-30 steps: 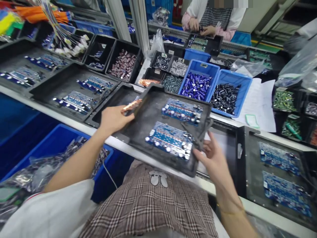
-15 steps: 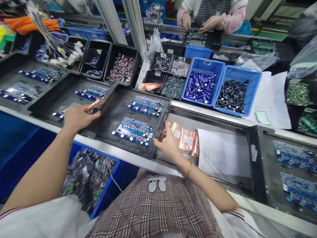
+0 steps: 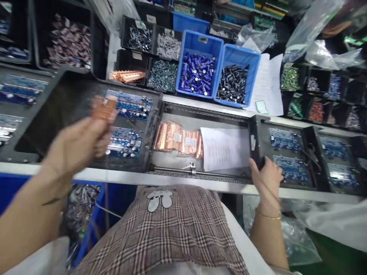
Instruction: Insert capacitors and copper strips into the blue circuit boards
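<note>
My left hand [image 3: 83, 139], smeared by motion, is closed on a copper-coloured strip [image 3: 103, 109] above the left black tray [image 3: 71, 86]. Two blue circuit boards lie in that tray: the far circuit board [image 3: 133, 105] and the near circuit board [image 3: 123, 143], both partly hidden by the hand. Over on the right, my right hand [image 3: 268, 177] grips the near left corner of another black tray [image 3: 255, 131], thumb on the outer side and fingers over the rim. Inside this tray sit two more blue boards [image 3: 289, 168].
Between the trays, bagged copper strips [image 3: 174, 137] and a printed sheet [image 3: 226, 149] lie on the line. Behind stand a bin edge with loose copper strips [image 3: 129, 76], a blue bin of capacitors [image 3: 185, 42] and another blue bin [image 3: 255, 68]. Further trays continue rightward.
My right hand has left the left tray's edge and now grips the right tray. My left hand has moved right with the copper strip, over the boards. The view has swung right.
</note>
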The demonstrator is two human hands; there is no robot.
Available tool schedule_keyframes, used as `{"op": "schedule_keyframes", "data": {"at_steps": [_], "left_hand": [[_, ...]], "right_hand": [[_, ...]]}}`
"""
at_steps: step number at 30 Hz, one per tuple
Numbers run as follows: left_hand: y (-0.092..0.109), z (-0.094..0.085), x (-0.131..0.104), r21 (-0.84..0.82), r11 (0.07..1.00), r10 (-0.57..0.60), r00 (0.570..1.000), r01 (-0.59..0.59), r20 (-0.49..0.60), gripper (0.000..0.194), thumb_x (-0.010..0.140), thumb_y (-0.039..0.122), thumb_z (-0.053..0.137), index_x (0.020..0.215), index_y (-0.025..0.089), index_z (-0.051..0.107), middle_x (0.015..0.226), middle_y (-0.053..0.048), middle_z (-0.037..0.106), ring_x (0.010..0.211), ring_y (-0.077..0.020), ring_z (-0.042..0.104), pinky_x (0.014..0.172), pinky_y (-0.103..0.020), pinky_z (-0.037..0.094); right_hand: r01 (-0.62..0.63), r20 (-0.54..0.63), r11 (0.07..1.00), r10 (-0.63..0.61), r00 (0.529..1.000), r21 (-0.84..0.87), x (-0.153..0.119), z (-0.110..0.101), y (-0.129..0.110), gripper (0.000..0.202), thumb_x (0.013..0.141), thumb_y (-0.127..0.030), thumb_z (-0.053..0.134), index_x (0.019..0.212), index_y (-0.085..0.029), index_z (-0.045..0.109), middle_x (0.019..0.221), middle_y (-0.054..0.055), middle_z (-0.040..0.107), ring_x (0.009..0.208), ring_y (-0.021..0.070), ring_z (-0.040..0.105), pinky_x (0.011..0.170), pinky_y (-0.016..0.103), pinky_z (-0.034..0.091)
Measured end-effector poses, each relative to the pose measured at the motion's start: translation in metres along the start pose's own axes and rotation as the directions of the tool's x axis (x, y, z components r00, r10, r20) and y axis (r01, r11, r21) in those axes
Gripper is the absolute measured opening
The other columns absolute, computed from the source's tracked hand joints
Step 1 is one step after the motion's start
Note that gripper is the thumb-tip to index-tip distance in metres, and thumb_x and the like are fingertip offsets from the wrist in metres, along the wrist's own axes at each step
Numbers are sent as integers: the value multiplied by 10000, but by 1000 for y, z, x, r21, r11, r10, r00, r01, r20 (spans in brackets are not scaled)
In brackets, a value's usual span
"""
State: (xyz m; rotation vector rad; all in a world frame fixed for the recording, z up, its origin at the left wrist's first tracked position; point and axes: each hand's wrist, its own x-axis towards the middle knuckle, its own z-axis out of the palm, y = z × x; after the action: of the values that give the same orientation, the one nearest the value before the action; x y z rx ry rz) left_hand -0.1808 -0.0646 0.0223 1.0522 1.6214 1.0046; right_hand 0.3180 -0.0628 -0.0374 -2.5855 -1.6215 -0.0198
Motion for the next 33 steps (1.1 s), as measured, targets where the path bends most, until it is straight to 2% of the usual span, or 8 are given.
{"op": "schedule_keyframes", "data": {"at_steps": [5, 9, 14, 19, 25, 28, 31, 33], "left_hand": [[3, 142, -22, -208, 932, -183, 881, 297, 436, 265, 879, 428, 632, 922, 211, 485, 531, 85, 392, 382, -31, 244, 357, -158, 173], [0, 190, -31, -254, 921, -136, 854, 295, 502, 276, 880, 403, 622, 927, 198, 443, 591, 31, 583, 375, -24, 246, 363, -176, 157], [6, 201, -27, -302, 911, -97, 857, 282, 507, 312, 905, 392, 602, 1074, 184, 442, 639, 2, 636, 399, -32, 280, 392, -175, 149], [10, 206, -23, -313, 894, -127, 851, 321, 510, 259, 928, 393, 576, 988, 193, 423, 659, 8, 627, 438, -40, 323, 420, -157, 190], [13, 218, -14, -411, 853, -101, 874, 322, 476, 459, 905, 381, 620, 1283, 218, 418, 933, -35, 664, 746, -135, 631, 636, -245, 530], [4, 214, 1, -426, 832, -211, 913, 355, 348, 393, 866, 370, 671, 1167, 208, 476, 912, -28, 652, 714, -130, 625, 571, -223, 533], [-10, 205, 16, -380, 837, -297, 911, 393, 287, 321, 827, 355, 718, 1010, 195, 508, 670, 47, 556, 430, -29, 370, 364, -103, 262], [-17, 201, 22, -354, 837, -328, 900, 417, 286, 354, 818, 360, 728, 1055, 199, 520, 601, 70, 516, 390, -12, 253, 352, -100, 163]], "right_hand": [[226, 105, 974, -222, 969, -29, -15, -2, -25, 581, 921, -418, 522, 1296, 25, 539, 1096, 274, 656, 1040, 395, 582, 897, 520, 452], [465, 177, 875, -483, 858, 132, -28, -11, -70, 493, 953, -383, 491, 1246, 1, 585, 1056, 242, 673, 1004, 350, 584, 908, 503, 466], [485, 171, 507, -796, 581, 713, -28, -16, -106, 366, 979, -314, 500, 1322, -197, 553, 1099, 94, 683, 1000, 216, 624, 917, 399, 525], [179, 14, 272, -583, 812, 946, -32, -15, -119, 389, 881, -323, 674, 1254, -278, 574, 1240, 58, 632, 1022, 158, 650, 882, 335, 568], [-15, 99, 144, -599, 795, 989, -9, -19, -128, 115, 945, -319, 561, 912, -221, 612, 1210, 67, 659, 1006, 170, 685, 804, 337, 595], [251, -30, 265, -631, 775, 931, 34, -15, -132, 124, 972, -286, 519, 1008, -238, 627, 1030, 35, 682, 879, 150, 677, 788, 336, 568], [668, -114, 448, -775, 622, 594, 79, 3, -142, 194, 971, -201, 507, 1001, -222, 698, 1015, 62, 663, 925, 181, 623, 833, 365, 497], [812, -67, 440, -864, 499, 383, 98, 19, -153, 242, 974, -162, 482, 1024, -225, 711, 971, 65, 664, 904, 196, 593, 816, 371, 454]]}}
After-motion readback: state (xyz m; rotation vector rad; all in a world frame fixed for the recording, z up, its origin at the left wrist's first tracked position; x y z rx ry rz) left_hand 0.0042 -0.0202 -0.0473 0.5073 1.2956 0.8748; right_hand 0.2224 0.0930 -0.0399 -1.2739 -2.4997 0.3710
